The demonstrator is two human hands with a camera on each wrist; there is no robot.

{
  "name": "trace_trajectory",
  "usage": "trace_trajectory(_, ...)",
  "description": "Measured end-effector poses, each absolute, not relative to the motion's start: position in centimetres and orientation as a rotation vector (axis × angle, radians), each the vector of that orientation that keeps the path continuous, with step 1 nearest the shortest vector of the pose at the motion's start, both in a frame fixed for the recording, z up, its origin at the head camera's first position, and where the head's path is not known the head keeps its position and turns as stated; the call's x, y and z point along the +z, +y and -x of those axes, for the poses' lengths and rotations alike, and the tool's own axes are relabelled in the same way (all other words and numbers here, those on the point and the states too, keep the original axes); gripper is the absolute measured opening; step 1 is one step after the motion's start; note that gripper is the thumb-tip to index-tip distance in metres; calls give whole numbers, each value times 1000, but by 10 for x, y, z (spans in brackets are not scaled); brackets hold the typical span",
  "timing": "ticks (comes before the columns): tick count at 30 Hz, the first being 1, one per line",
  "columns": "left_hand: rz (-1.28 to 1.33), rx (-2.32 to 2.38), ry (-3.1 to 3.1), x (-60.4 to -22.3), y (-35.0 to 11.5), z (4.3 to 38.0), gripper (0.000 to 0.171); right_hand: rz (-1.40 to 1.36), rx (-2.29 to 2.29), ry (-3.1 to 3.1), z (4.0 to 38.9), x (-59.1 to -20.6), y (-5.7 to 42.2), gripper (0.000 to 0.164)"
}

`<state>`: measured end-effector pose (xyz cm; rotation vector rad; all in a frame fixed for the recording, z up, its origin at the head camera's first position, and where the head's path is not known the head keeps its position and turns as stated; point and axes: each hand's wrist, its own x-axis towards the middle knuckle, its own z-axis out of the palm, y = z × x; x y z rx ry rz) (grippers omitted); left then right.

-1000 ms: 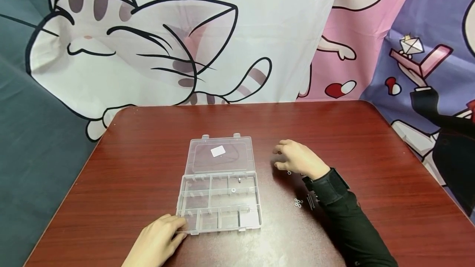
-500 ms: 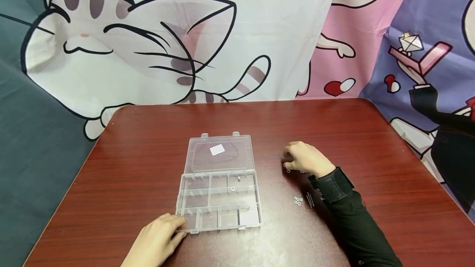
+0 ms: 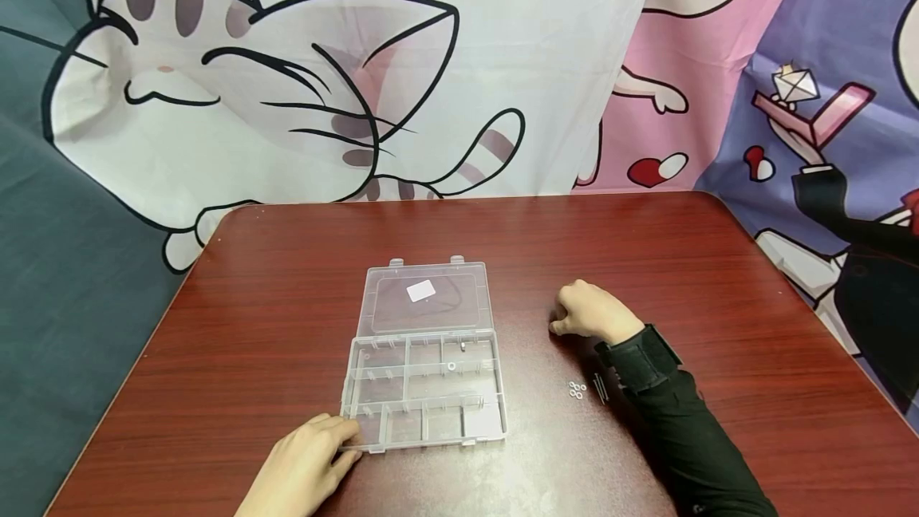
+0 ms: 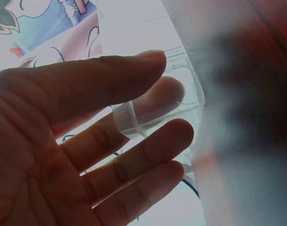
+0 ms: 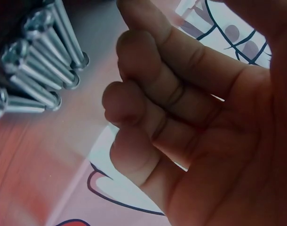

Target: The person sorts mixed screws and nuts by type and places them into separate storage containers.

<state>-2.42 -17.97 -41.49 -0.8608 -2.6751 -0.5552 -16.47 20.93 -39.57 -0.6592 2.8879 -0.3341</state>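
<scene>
An open clear plastic organizer box (image 3: 424, 383) lies on the table, its lid (image 3: 425, 311) folded back. My left hand (image 3: 307, 457) pinches its near left corner; in the left wrist view, the thumb (image 4: 134, 70) is in front of the clear wall and a fingertip shows through it. My right hand (image 3: 592, 313) is low on the table right of the box, fingers bent. Thumb and index tips are out of the right wrist view, so I cannot tell whether they hold something. Several screws (image 5: 44, 56) lie by the bent fingers (image 5: 122, 101).
Several small nuts (image 3: 577, 390) and a few thin screws (image 3: 600, 388) lie on the table (image 3: 215, 357) near the right forearm. One nut (image 3: 451, 366) and a small metal piece (image 3: 463, 347) sit in box compartments. A printed cloth (image 3: 546, 62) hangs behind.
My right hand has moved slightly right and down, its fingers bending in more; the small nut and the screws beside it are hidden now. The left hand has stayed at the box corner.
</scene>
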Motion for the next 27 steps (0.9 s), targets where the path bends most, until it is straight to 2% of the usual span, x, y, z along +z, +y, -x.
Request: trace_trajectory(27,851,-544,-2673,-415,-181,24,33,699,-351,2866,166,-399,208,14)
